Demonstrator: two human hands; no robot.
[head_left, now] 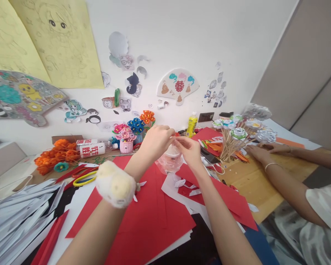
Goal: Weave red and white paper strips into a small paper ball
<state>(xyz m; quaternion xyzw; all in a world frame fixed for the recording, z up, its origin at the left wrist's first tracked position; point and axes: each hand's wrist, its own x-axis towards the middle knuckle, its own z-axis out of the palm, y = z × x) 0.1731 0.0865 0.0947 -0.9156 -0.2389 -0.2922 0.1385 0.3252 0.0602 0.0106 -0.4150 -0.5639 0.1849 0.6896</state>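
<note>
My left hand (160,140), with a plush band (115,184) on its wrist, is raised over the table, fingertips pinched together. Close beside it, my right hand (189,149) is closed too, its thumb and fingers meeting the left fingertips. What they pinch is too small and too hidden to name. Just below and behind the hands stands a cup in clear plastic wrapping (171,160). Large red paper sheets (146,221) lie under my forearms, and small white paper scraps (194,192) are scattered to the right of the cup.
White paper strips (22,213) and yellow-handled scissors (84,179) lie at left, near orange paper flowers (53,156). Flower pots and a yellow bottle (192,125) line the wall. White paper flowers on sticks (228,143) stand at right, beside another person's hands (260,151).
</note>
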